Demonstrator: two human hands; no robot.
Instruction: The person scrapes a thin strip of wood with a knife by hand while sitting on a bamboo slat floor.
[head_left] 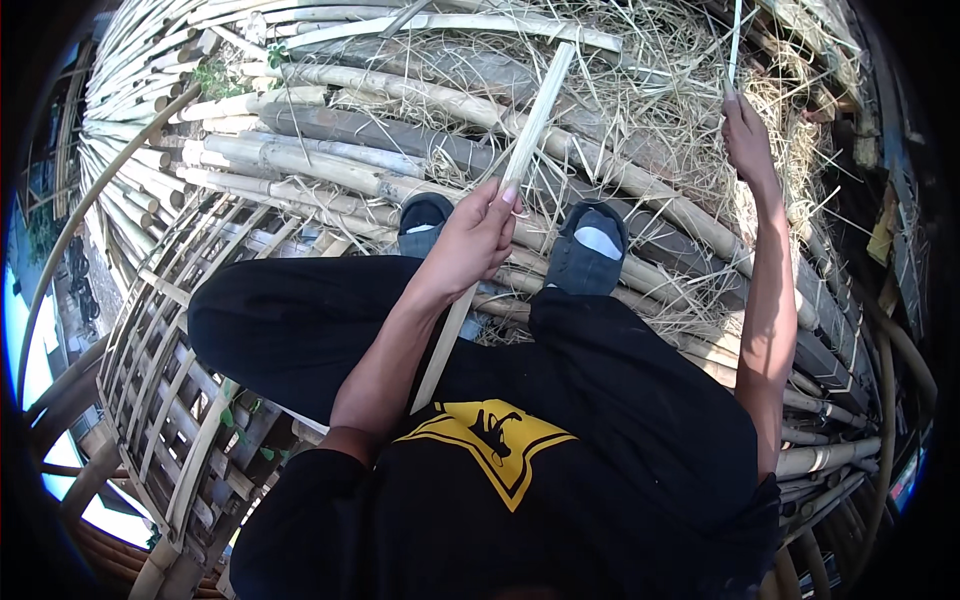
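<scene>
My left hand point(470, 235) is closed round a long, flat bamboo strip point(540, 105), with the thumb along its face. The strip slants from my lap up and away to the right, past my shoes. Out to the right, my right hand point(748, 140) is raised and closed on a thin, pale blade-like piece point(736, 45) that points away from me. Its far end runs out of the picture, and its kind is too small to tell. The two hands are well apart, and the blade-like piece does not touch the strip.
Bamboo poles point(400, 95) lie across the ground beneath my dark shoes point(588, 250). Dry shavings point(640, 110) cover the far right. A woven bamboo lattice point(165, 400) stands at my left, with a stack of cut poles point(120, 160) beyond it.
</scene>
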